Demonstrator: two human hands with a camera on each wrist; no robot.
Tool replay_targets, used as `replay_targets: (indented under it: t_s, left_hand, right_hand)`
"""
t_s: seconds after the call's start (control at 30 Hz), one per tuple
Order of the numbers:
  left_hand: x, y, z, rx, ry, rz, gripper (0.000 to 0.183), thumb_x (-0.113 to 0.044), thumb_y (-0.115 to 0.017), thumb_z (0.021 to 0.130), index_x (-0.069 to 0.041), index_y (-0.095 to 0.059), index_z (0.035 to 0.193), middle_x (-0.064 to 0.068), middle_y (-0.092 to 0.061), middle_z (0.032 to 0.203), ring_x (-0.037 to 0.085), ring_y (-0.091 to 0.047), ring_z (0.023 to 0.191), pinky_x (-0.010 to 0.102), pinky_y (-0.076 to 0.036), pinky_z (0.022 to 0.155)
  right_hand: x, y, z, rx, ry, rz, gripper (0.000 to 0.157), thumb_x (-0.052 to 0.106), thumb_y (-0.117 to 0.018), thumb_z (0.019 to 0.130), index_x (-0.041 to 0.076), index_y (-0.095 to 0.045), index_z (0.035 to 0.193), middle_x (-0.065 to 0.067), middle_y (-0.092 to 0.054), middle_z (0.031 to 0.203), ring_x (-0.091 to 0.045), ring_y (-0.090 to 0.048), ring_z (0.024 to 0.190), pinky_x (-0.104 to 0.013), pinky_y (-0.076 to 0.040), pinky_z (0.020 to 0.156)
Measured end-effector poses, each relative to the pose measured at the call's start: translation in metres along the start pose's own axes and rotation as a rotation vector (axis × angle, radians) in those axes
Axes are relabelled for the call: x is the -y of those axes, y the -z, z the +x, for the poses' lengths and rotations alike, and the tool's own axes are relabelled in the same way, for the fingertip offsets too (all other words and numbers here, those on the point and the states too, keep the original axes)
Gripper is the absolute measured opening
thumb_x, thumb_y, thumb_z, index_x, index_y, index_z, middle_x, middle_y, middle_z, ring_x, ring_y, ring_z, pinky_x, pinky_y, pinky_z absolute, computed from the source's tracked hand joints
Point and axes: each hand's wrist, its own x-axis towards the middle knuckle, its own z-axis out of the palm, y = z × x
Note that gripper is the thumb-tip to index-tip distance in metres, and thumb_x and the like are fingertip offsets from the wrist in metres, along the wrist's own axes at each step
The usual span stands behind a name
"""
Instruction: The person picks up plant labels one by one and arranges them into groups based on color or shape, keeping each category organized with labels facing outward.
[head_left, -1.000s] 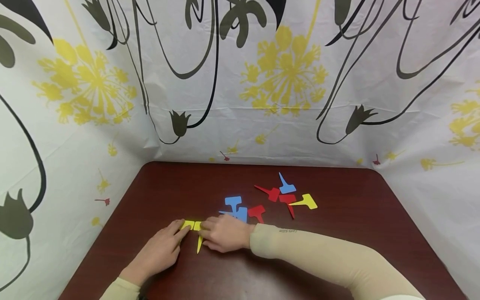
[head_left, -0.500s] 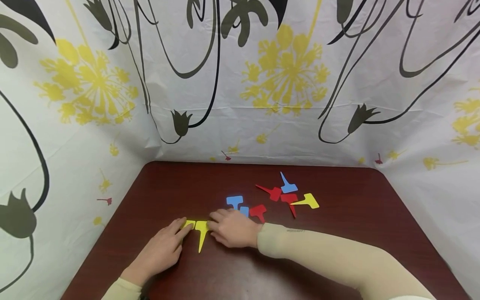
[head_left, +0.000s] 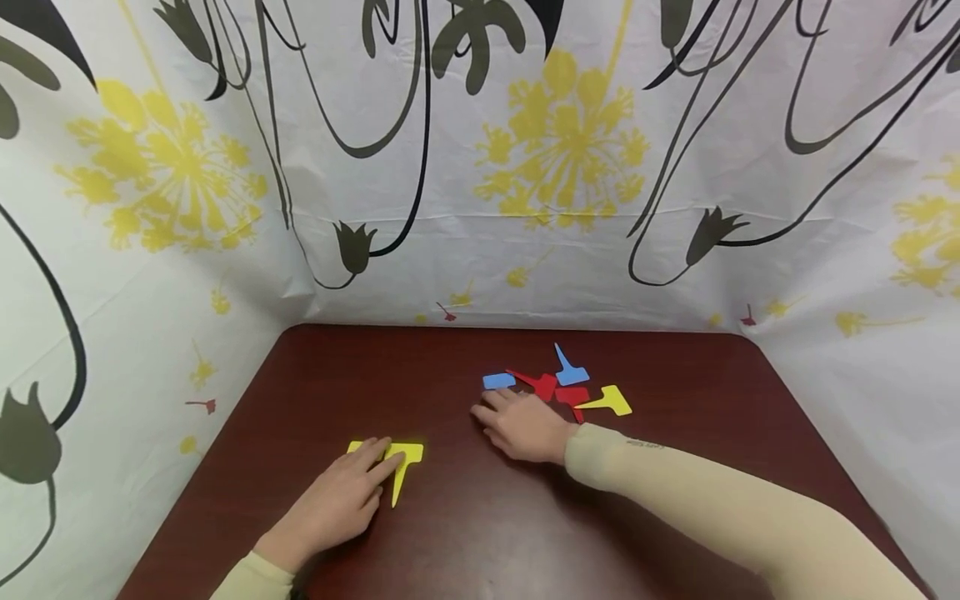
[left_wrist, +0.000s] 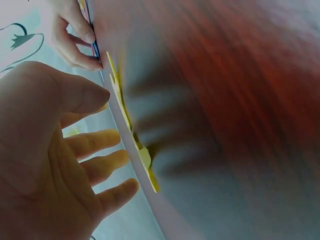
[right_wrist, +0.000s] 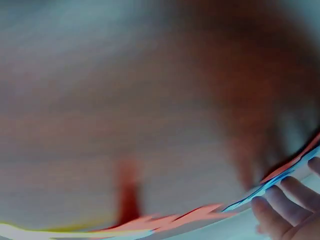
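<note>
Two yellow T-shaped plant labels (head_left: 407, 452) lie side by side on the table, the left one mostly covered. My left hand (head_left: 335, 504) rests over them, index fingertip near the right one's stem; the left wrist view shows the fingers extended beside the thin yellow edges (left_wrist: 125, 110). My right hand (head_left: 528, 425) lies palm down over other labels, largely hiding them. Beyond its fingertips the head of a blue label (head_left: 498, 381) shows. In the right wrist view its fingers touch blue labels (right_wrist: 260, 191) beside a red one (right_wrist: 290, 164).
Red labels (head_left: 543, 386), a blue label (head_left: 572, 374) and a yellow label (head_left: 615, 401) lie close together beyond my right hand, some overlapping. A dark red-brown table (head_left: 360, 375) carries everything. Patterned white cloth (head_left: 420, 267) surrounds its back and sides.
My right hand has left the yellow labels and slid right and away, shifting nearby blue and red labels toward the others. My left hand has moved slightly right across the yellow pair.
</note>
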Motion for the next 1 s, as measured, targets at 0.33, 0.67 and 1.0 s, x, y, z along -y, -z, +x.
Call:
replay_targets:
  t_s: [0.33,0.67,1.0]
  left_hand:
    - [-0.005,-0.004,0.009,0.064,-0.003,-0.016,0.05,-0.017,-0.06,0.099,-0.017,-0.053,0.148,0.014,-0.043,0.154,0.036,-0.041,0.141,0.055,-0.041,0.106]
    - [-0.009,-0.006,0.012,0.076,-0.011,-0.012,0.049,-0.018,-0.06,0.099,-0.016,-0.054,0.148,0.014,-0.044,0.153,0.035,-0.041,0.141,0.057,-0.042,0.105]
    - [-0.011,-0.01,0.016,0.076,-0.021,0.01,0.049,-0.02,-0.057,0.1,-0.015,-0.052,0.148,0.012,-0.044,0.154,0.031,-0.041,0.141,0.055,-0.041,0.106]
  right_hand:
    - [-0.056,0.003,-0.036,0.05,-0.041,-0.028,0.048,0.035,-0.057,0.101,0.017,-0.055,0.145,-0.011,-0.052,0.143,-0.028,-0.052,0.128,-0.046,-0.051,0.097]
    - [-0.095,0.021,-0.081,-0.01,-0.132,0.01,0.041,0.031,-0.071,0.09,0.015,-0.066,0.127,-0.008,-0.061,0.124,-0.025,-0.057,0.112,-0.043,-0.057,0.084]
    - [-0.107,0.028,-0.114,0.003,-0.069,-0.005,0.027,0.028,-0.076,0.085,0.016,-0.071,0.109,-0.002,-0.06,0.108,-0.018,-0.054,0.096,-0.036,-0.055,0.075]
